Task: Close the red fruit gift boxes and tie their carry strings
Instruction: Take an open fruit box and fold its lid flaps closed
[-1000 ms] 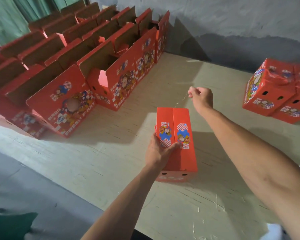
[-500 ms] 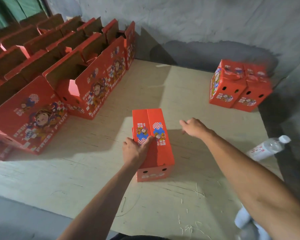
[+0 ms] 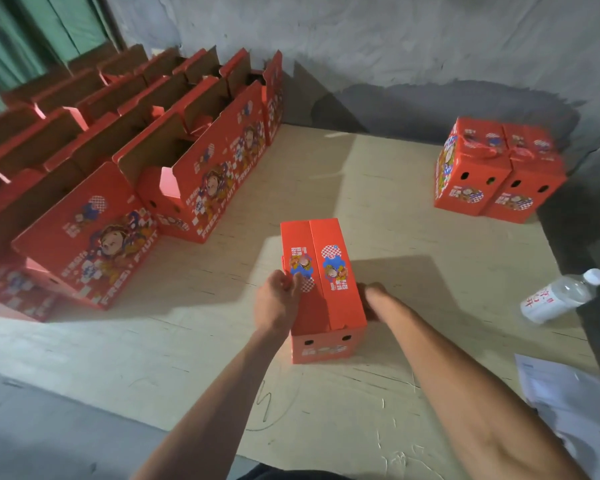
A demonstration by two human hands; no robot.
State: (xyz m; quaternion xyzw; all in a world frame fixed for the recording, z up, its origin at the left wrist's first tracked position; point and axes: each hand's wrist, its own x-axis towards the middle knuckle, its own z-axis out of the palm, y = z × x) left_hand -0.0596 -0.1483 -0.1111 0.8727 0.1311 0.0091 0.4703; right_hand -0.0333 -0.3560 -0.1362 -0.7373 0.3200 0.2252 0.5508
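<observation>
Rows of open red cardboard fruit boxes [image 3: 194,188] fill the pale wooden tabletop's [image 3: 378,188] far-left corner. Mid-table, the closed red printed gift box [image 3: 321,289] sits between both hands: the left hand [image 3: 278,303] grips its left top edge, while the right hand [image 3: 374,299] presses its right side, finger posture unclear. Two closed red boxes [image 3: 499,171] stand at the far-right edge.

The red gift boxes [image 3: 323,282] are printed cardboard with a slight sheen, and the open ones [image 3: 194,174] show raw brown board inside. The counter [image 3: 378,188] is pale, scuffed plywood. The water bottle [image 3: 561,296] is clear plastic, and the wall [image 3: 395,39] rough plaster.
</observation>
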